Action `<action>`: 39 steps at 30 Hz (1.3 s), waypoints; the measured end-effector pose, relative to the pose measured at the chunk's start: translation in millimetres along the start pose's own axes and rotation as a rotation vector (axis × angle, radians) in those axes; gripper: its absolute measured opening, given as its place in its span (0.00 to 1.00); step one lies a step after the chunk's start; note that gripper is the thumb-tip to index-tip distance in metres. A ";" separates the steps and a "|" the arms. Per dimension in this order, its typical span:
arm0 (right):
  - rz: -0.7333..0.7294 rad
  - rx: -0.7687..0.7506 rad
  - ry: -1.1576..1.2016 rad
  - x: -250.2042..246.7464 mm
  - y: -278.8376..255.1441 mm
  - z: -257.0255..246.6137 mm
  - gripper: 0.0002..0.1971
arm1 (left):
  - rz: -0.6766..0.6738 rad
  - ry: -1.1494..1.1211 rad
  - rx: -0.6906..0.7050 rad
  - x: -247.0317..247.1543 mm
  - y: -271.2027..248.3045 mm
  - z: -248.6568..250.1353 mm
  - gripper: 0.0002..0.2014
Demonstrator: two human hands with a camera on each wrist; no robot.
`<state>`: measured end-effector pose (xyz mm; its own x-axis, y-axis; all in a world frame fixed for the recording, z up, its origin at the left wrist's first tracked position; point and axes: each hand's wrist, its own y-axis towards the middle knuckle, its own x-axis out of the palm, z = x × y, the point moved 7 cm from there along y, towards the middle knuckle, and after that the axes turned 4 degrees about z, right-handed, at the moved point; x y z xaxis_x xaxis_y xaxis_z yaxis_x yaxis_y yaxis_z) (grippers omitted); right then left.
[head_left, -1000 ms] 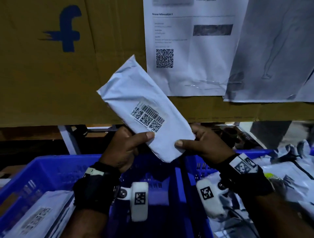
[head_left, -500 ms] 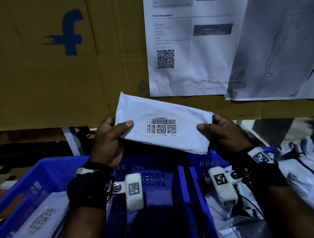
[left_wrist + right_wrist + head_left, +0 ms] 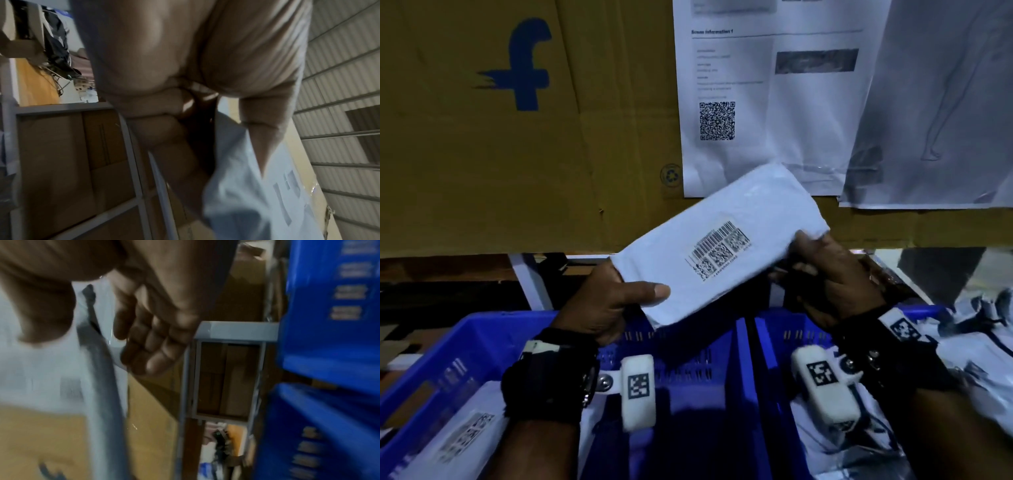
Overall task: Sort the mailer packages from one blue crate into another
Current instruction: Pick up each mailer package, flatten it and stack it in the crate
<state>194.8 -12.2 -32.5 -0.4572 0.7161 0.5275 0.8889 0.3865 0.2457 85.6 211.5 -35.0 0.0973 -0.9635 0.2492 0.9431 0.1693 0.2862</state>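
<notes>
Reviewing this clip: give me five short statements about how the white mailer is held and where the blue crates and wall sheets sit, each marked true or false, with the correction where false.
1. Both hands hold the white mailer, the left hand at its lower end and the right hand at its upper end. True.
2. The mailer lies inside the left blue crate. False: it is held in the air above the crates.
3. The mailer's barcode label faces the head camera. True.
4. The left crate holds nothing. False: a labelled mailer lies in it.
5. A printed sheet with a QR code hangs on the cardboard behind. True.
</notes>
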 end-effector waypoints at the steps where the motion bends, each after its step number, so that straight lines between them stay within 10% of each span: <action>1: -0.046 0.019 -0.035 8.0 -3.8 7.3 0.35 | -0.007 0.002 0.009 1.1 -1.5 1.9 0.30; 6: -0.094 0.070 -0.159 33.7 -17.5 28.3 0.20 | 0.013 0.191 -0.035 -7.4 -18.7 9.8 0.40; 13: -0.122 0.144 -0.210 65.6 -29.2 37.1 0.08 | 0.023 0.648 -0.250 -29.0 -66.6 62.1 0.07; 22: -0.267 0.414 -0.476 130.8 -34.1 89.1 0.08 | -0.138 0.896 -0.633 -122.2 -101.9 67.3 0.06; 34: -0.390 0.953 -0.982 159.4 -76.2 239.5 0.11 | 0.097 0.750 -0.282 -185.9 -72.9 42.7 0.08; 39: -0.663 0.867 -1.502 164.9 -82.2 282.6 0.31 | 0.192 0.640 -0.215 -202.8 -67.1 16.0 0.12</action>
<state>38.4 238.4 -195.5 -0.7500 0.0053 -0.6614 0.5366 0.5895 -0.6038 -2.5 398.9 -90.0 0.3743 -0.8646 -0.3352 0.9260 0.3677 0.0858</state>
